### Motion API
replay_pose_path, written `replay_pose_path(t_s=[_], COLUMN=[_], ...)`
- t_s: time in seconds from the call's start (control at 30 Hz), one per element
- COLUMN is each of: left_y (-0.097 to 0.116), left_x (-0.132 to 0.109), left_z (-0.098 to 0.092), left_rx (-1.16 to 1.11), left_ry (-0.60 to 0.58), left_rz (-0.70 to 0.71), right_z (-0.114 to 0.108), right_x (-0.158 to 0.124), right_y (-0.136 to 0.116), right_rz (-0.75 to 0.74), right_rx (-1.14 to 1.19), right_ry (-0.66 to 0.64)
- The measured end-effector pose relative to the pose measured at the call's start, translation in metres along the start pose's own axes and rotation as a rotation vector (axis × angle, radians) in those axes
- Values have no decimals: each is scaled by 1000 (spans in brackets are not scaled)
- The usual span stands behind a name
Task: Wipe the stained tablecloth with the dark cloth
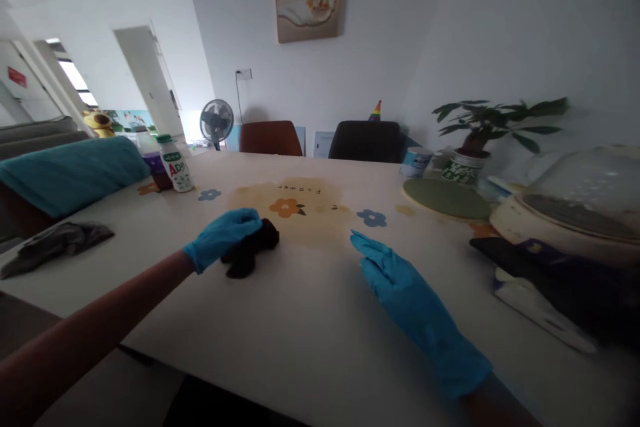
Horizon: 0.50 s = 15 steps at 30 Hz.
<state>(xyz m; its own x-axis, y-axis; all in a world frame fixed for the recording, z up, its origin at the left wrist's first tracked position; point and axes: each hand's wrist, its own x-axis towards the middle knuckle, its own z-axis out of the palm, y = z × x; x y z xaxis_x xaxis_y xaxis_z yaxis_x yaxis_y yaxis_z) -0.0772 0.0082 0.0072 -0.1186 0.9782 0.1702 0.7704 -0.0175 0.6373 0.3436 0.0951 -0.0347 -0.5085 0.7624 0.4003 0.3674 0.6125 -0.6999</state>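
A blue glove covers my left hand point(227, 235), whose fingers are closed over a crumpled black cloth point(246, 260) lying on the table point(300, 307). Part of the cloth is hidden under the hand. My right hand point(395, 280), gloved in the same blue, holds nothing. Its fingers are stretched out close together and point toward the table's middle, low over the surface; whether they touch it I cannot tell. Between and beyond the hands, the tabletop carries printed flowers and the word FLOWER on a yellowish patch.
At the left are a grey cloth point(65, 243), a white bottle with green cap point(175, 165) and a purple-wrapped container point(156, 172). On the right stand a potted plant point(467, 163), a round green mat point(445, 199), a tin point(416, 161) and a domed appliance point(560, 213).
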Motion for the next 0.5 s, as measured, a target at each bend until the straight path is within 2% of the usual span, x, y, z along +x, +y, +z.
replay_pose_path(t_s=[0.1,0.2,0.37,0.5], left_y=[-5,-3,16,42], left_x=[0,-3,3,23], left_z=[17,29,54,91], left_rx=[196,263,302,322], left_ry=[-174,-311,-384,-470], left_rz=[67,72,112,222], right_z=[-1,-1,-2,-3], right_x=[-2,-4,-4,-4], right_y=[-2,-3,-4,-5], right_rz=[28,25,16,6], right_rx=[-7,-3,-39,-90], right_ry=[-3,-8,-37,-43])
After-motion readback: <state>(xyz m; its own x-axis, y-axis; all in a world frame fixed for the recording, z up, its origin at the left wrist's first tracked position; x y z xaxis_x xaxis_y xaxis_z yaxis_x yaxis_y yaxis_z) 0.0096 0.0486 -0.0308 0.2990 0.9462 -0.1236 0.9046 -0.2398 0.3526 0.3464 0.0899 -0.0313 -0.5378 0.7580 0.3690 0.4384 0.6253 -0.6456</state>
